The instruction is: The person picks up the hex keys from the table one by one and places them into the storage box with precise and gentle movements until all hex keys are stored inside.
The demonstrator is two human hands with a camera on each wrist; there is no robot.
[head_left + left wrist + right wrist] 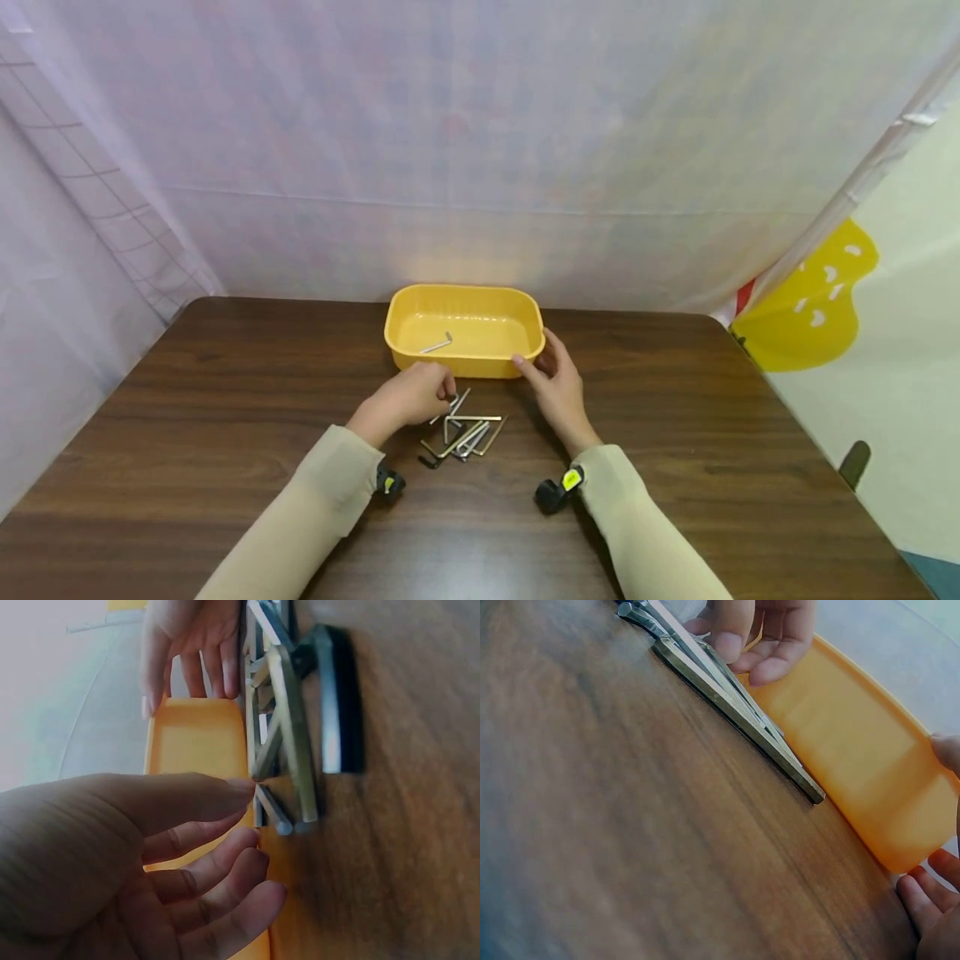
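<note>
Head view: left hand [408, 398] fingers curled, pinching a hex key [457, 402] off the pile; right hand [557, 385] fingers relaxed, steadying the yellow tray [463, 363] (next: lift key clear, over the rim).

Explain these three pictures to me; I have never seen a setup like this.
No machine here: a person works with two bare hands, wearing three cameras. The wide picture comes from the head; the two close ones come from the wrists. On the brown table stands a yellow tray with one hex key inside. In front of it lies a pile of hex keys. The left hand reaches the pile's edge with curled fingers; whether it already pinches a key is unclear. The right hand touches the tray's near right corner with relaxed fingers.
</note>
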